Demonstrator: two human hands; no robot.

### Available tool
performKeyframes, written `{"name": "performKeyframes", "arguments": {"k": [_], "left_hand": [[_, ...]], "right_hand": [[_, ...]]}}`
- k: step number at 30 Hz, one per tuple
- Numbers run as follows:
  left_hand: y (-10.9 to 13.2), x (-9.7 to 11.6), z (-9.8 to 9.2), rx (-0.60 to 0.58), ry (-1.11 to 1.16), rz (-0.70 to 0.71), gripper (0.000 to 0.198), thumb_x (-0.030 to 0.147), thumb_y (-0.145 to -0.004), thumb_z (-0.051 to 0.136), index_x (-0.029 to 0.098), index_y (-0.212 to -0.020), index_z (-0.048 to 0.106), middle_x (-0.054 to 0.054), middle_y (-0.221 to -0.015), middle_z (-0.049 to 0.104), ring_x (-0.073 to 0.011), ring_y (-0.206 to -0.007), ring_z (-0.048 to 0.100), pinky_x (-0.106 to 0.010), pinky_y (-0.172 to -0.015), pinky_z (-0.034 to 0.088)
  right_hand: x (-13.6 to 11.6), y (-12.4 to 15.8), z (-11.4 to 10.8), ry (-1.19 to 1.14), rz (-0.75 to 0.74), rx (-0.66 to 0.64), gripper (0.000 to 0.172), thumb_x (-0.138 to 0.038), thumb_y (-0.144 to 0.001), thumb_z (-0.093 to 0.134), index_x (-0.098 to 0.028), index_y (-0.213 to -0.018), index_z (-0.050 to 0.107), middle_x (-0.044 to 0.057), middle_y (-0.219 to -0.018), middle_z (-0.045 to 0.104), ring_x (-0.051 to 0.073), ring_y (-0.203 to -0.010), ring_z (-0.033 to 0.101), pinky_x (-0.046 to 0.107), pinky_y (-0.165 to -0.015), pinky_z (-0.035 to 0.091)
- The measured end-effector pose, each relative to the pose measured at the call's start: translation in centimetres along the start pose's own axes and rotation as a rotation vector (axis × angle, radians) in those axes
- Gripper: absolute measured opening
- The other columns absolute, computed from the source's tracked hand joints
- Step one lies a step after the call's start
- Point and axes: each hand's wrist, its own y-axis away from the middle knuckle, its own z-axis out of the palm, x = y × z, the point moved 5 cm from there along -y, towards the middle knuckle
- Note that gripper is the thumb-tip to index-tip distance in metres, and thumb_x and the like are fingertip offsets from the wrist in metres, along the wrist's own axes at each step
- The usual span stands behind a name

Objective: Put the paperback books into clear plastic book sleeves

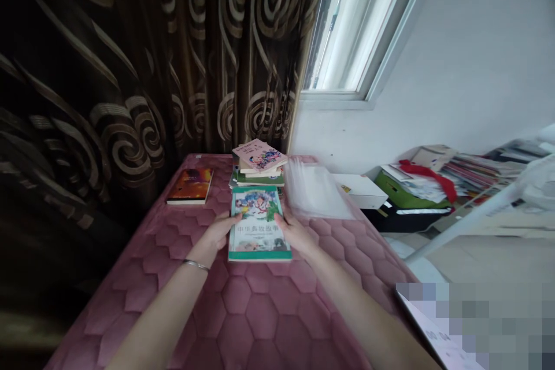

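Note:
A green-and-white book [259, 237] with a picture cover and Chinese title is gripped at both sides, above the pink quilted surface or resting on it; I cannot tell which. My left hand [220, 230] closes on its left edge, thumb on the cover. On the opposite edge is my right hand [295, 233], thumb likewise on top, fingers mostly hidden beneath. Just beyond stands a stack of books with a pink book [260, 155] on top and a green one [260, 179] lower down. An orange-brown book [189, 186] lies apart at the left.
Clear plastic sleeves [316, 189] lie right of the stack on the pink quilted cover [260, 312]. Beside that edge are a white box [362, 189] and a green container [401, 192] of papers. Dark patterned curtains [195, 58] hang behind; a white fan [511, 185] stands right.

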Motion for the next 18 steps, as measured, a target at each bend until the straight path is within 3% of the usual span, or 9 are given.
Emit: {"name": "performKeyframes", "arguments": {"k": [4,6,9,13,18], "left_hand": [[1.7,3.3,1.0,-0.113,-0.107,0.416,0.050,0.035,-0.066,0.079,0.018,-0.109,0.059,-0.006,-0.113,0.069,-0.0220,-0.105,0.061,-0.032,-0.095,0.047],[2.4,3.6,1.3,-0.200,-0.215,0.544,0.053,0.043,-0.068,0.076,0.018,-0.111,0.059,-0.007,-0.115,0.067,-0.0229,-0.107,0.059,-0.034,-0.098,0.044],[2.3,1.9,0.5,-0.229,-0.300,0.516,0.053,0.048,-0.071,0.073,0.017,-0.111,0.059,-0.009,-0.114,0.067,-0.0236,-0.106,0.059,-0.036,-0.098,0.043],[1.4,-0.9,-1.1,-0.194,-0.317,0.461,0.052,0.052,-0.070,0.071,0.016,-0.107,0.061,-0.009,-0.108,0.069,-0.0247,-0.102,0.061,-0.038,-0.095,0.044],[1.4,-0.5,-0.9,-0.137,-0.313,0.465,0.053,0.055,-0.068,0.071,0.016,-0.103,0.063,-0.009,-0.105,0.071,-0.0246,-0.101,0.062,-0.036,-0.093,0.046]], "right_hand": [[-0.5,1.0,-1.6,0.202,-0.246,0.190,0.037,-0.040,-0.093,0.034,-0.017,-0.118,0.049,0.011,-0.094,0.070,0.028,-0.088,0.065,0.033,-0.071,0.048],[0.3,1.3,-1.6,0.314,-0.283,0.246,0.038,-0.038,-0.092,0.036,-0.013,-0.118,0.047,0.015,-0.089,0.069,0.028,-0.083,0.065,0.032,-0.067,0.047],[1.9,1.4,-0.7,0.443,-0.347,0.288,0.031,-0.035,-0.092,0.038,-0.012,-0.109,0.050,0.016,-0.082,0.068,0.026,-0.077,0.065,0.030,-0.064,0.046],[2.9,1.6,0.7,0.507,-0.543,0.348,0.029,-0.036,-0.094,0.032,-0.014,-0.097,0.050,0.015,-0.079,0.067,0.024,-0.069,0.063,0.030,-0.058,0.045],[2.5,1.4,0.4,0.437,-0.524,0.348,0.029,-0.038,-0.093,0.031,-0.016,-0.092,0.051,0.011,-0.071,0.065,0.022,-0.063,0.062,0.027,-0.054,0.042]]}}
